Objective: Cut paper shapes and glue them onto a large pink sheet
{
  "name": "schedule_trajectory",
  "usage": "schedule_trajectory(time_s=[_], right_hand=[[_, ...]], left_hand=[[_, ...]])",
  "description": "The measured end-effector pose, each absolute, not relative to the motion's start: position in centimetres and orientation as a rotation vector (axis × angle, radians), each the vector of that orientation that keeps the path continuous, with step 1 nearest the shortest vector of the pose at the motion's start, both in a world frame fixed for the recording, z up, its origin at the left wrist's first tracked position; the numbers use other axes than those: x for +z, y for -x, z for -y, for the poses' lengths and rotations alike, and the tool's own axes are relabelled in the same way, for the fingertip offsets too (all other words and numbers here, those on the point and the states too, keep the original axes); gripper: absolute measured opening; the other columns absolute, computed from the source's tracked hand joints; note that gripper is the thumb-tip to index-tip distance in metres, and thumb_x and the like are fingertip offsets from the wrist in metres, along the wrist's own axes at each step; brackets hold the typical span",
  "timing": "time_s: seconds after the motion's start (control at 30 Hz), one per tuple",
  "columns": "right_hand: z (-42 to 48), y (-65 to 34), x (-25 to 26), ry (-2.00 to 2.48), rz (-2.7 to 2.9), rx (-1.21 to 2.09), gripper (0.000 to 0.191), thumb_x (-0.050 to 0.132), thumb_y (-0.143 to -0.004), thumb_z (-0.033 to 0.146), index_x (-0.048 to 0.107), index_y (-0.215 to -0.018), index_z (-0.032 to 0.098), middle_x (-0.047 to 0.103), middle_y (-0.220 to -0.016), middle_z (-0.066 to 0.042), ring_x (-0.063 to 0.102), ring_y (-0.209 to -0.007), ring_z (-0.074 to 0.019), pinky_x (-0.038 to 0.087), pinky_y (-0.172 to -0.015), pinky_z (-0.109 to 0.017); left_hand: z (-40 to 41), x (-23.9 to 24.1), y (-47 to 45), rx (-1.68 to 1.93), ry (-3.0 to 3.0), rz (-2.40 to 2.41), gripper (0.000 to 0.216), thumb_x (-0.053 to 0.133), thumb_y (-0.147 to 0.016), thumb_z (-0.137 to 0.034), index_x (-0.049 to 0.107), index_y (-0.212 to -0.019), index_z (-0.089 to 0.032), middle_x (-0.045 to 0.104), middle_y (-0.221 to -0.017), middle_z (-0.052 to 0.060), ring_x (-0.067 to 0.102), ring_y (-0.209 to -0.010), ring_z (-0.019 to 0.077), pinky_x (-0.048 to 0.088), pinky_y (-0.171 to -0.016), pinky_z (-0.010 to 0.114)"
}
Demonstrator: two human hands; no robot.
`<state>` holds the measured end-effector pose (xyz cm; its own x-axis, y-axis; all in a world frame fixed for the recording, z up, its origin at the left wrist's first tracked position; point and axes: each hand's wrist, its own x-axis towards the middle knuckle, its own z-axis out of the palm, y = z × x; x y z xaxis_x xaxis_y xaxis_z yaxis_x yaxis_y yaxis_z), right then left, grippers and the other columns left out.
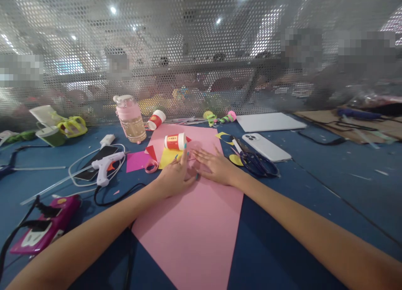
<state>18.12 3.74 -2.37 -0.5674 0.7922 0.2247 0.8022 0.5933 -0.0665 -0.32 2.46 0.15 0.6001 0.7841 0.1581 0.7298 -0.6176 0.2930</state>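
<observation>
A large sheet of pink paper [194,227] lies on the blue table, and both of my hands rest on it. My left hand [174,177] has its fingers apart, with the thumb toward the right. My right hand [216,166] lies flat with its fingers stretched toward the left one. Some small pink piece may lie between them, but I cannot make it out. Just beyond my left fingertips, a red and white paper cup [175,142] rests on its side, above a yellow paper piece [166,158]. Blue-handled scissors [257,163] are to the right of my right hand.
On the left are a glue gun [105,166], a black phone [94,166], a magenta power strip [52,223] and a pink-topped bottle [130,120]. A second cup [156,120] lies farther back. At right are a white phone [266,147] and a white board [270,122]. Perforated metal stands behind.
</observation>
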Motion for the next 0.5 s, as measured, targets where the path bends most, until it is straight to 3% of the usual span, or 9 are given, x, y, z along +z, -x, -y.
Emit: schedule_trajectory(time_s=[0.27,0.5], right_hand=[[-3.79,-18.11,-2.6,1.289,2.633,-0.077,0.06,0.029,-0.09,0.044,0.037,-0.134,0.004,0.036,-0.139,-0.016,0.031,-0.131,-0.0229,0.015,-0.109,-0.051],[-3.46,-17.94,-2.69,1.304,2.632,-0.085,0.058,0.032,-0.089,0.041,0.04,-0.132,0.002,0.039,-0.137,-0.017,0.033,-0.13,-0.0236,0.019,-0.11,-0.048]], left_hand=[[-2.07,0.55,0.19,0.378,-2.67,-1.26,0.075,0.045,-0.081,-0.039,0.01,-0.139,-0.006,0.054,-0.122,0.021,0.053,-0.11,0.0332,0.044,-0.089,0.046],[-1.94,0.45,0.1,0.377,-2.714,-1.267,0.076,0.046,-0.08,-0.039,0.011,-0.14,-0.01,0.053,-0.125,0.019,0.054,-0.11,0.0329,0.043,-0.09,0.047]])
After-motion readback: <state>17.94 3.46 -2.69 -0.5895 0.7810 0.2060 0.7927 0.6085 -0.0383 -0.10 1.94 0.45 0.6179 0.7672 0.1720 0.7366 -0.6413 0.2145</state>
